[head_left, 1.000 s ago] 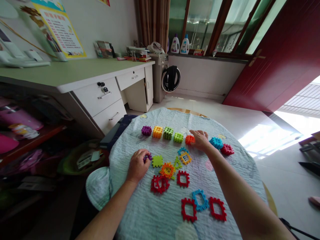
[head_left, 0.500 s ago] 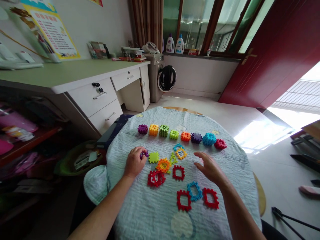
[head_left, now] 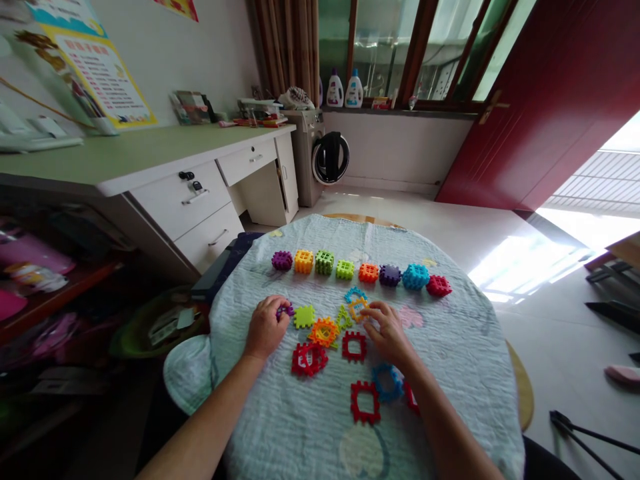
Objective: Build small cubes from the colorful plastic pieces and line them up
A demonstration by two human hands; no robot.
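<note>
My left hand [head_left: 267,325] rests on the cloth at the left, its fingers closed round a small purple toothed building block piece [head_left: 287,310]. My right hand [head_left: 391,335] has its thumb and fingertips at the right edge of a yellow square block piece [head_left: 357,308], which it appears to pinch. A blue piece [head_left: 355,294] lies just behind the yellow one. Between the hands are a flat lime green piece [head_left: 304,317], a green triangular piece [head_left: 343,317], an orange piece [head_left: 325,331], a red square frame [head_left: 354,347] and some overlapping red pieces [head_left: 309,359].
Several block stacks, from purple [head_left: 282,261] to red [head_left: 439,286], form a row across the round cloth-covered table [head_left: 280,427]. Nearer me lie a red frame [head_left: 365,403] and a blue frame [head_left: 387,383]; my right forearm partly covers another red frame [head_left: 411,397]. A desk [head_left: 165,150] stands left.
My right hand has moved left and its fingertips have reached the yellow piece. My left hand still holds the purple piece in about the same spot. The view has shifted slightly.
</note>
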